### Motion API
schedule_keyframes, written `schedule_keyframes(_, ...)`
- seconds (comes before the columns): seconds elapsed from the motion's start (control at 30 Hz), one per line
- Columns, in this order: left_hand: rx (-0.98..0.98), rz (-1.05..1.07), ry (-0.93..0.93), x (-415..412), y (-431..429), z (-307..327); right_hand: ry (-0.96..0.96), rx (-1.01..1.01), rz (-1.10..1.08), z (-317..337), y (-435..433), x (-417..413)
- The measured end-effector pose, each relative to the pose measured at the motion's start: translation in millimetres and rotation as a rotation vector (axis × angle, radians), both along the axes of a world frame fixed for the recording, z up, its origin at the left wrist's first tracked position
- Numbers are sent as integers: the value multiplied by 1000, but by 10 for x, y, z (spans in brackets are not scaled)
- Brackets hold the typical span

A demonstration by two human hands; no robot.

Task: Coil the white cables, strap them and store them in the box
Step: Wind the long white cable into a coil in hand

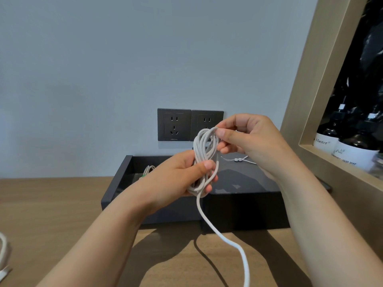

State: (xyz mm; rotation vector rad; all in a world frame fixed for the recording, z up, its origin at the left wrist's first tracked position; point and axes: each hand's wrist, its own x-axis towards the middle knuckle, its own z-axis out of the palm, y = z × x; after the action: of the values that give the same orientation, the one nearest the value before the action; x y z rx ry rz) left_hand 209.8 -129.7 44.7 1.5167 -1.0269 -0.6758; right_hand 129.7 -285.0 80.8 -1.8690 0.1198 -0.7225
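One boxed cable (148, 170) hides behind left hand (176, 177) gripping the coil (204, 146).

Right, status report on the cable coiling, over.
Left hand grips white cable coil; right hand pinches top loop. Tail hangs loose, unstrapped. Black box open behind.

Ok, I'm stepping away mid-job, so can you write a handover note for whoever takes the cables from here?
Left hand grips the white coil at its middle; right hand pinches its top loop.
A loose tail hangs down out of view.
Done: one strapped cable lies in the black box.
Left: finish coiling, strap, store. Another white cable lies at the table left edge.
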Motion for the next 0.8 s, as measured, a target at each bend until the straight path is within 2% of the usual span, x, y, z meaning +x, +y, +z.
schedule_keyframes(0.33, 29, 72, -114, 3, -15, 6, -22, -12, 14, 29, 11, -13)
schedule_keyframes(0.63, -14, 23, 11, -5, -36, -24, 9, -51, 42, 66, -9, -62)
schedule_keyframes(0.8, -34, 71, 17, 4, -76, -46, -62, -15, 23, 64, 35, -35)
